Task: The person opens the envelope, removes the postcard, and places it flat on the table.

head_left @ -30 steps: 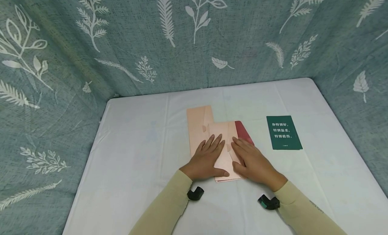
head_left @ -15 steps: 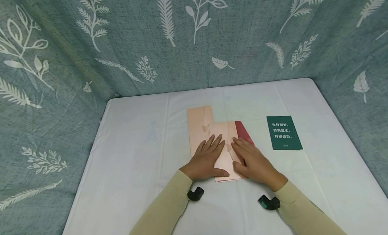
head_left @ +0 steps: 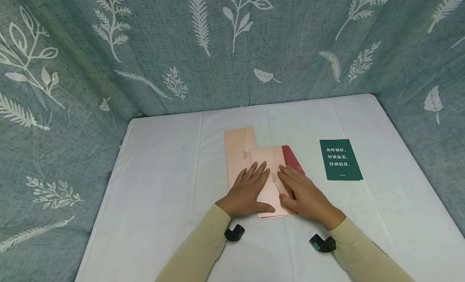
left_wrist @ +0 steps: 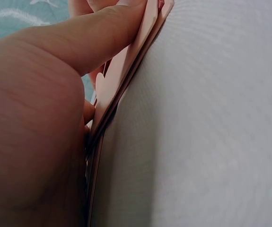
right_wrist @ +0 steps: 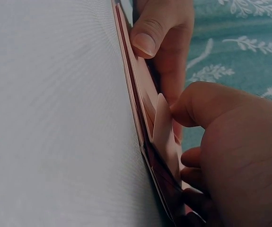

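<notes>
A stack of pale pink paper envelopes [head_left: 261, 152] lies on the white table in the head view. My left hand [head_left: 248, 191] rests on the top envelope, fingers straight and spread, thumb along its near part. In the left wrist view, that thumb [left_wrist: 102, 35] lies near the stack's edge. My right hand [head_left: 308, 195] presses its extended fingers on the top envelope's right-hand flap. In the right wrist view, the flap [right_wrist: 163, 118] stands slightly raised, with the right thumb [right_wrist: 188, 106] touching its outer side. A dark red piece [head_left: 292, 158] shows from beneath, partly hidden by the right hand.
Another pink envelope [head_left: 237, 142] lies farther back and left, partly under the stack. A dark green card [head_left: 340, 171] with white writing lies to the right. Patterned green-blue curtains [head_left: 218, 84] stand along the table's back and sides.
</notes>
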### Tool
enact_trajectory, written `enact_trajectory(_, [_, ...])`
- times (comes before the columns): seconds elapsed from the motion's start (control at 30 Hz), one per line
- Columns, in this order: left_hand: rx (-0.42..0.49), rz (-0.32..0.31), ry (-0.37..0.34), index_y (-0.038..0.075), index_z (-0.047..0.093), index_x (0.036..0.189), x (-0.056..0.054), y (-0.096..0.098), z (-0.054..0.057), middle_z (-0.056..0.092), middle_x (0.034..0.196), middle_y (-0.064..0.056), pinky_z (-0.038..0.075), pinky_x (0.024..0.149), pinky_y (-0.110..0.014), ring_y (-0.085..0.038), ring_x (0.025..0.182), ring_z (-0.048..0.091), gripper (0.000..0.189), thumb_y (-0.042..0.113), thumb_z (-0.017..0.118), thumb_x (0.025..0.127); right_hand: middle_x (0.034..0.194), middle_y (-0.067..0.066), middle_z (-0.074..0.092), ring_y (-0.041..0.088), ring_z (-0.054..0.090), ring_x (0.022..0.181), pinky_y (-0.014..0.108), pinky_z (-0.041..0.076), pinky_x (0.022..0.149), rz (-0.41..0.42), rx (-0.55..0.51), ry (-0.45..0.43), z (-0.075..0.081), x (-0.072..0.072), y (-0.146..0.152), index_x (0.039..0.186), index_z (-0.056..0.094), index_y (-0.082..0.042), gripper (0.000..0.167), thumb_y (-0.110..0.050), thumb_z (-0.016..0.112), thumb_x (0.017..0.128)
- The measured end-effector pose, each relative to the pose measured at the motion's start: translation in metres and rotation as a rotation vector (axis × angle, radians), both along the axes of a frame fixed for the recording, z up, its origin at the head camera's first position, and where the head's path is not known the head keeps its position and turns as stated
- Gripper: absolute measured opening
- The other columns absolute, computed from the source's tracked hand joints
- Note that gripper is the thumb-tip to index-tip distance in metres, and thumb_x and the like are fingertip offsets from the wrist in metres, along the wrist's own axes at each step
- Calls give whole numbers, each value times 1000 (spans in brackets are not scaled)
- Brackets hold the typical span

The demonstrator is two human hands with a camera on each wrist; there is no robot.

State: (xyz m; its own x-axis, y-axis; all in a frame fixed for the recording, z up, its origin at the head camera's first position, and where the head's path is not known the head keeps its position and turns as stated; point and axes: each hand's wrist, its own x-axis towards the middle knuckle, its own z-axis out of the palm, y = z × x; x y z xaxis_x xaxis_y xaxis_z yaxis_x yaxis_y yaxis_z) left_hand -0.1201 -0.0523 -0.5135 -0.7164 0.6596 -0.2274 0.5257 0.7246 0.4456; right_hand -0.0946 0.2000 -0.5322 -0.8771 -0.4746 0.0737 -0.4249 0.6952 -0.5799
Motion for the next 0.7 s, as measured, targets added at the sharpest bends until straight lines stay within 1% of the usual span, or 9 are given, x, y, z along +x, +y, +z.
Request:
enact_trajectory(0.43, [-10,-1,3,12,6,175,-1,0,-5,-12,181,1,-5,129,-49,-19,162,-21,118,71,71,96,171,17,38,38,31,159,62,27,124,0,-6,-6,2,0,1,160,47,7,69,-24,69,103])
enact_trajectory(0.7, [-7,4,2,12,6,175,-1,0,-5,-12,181,1,-5,129,-50,-19,162,-21,118,70,72,96,171,17,38,38,31,159,62,27,124,-3,-13,-3,2,0,1,159,48,6,68,-24,70,102])
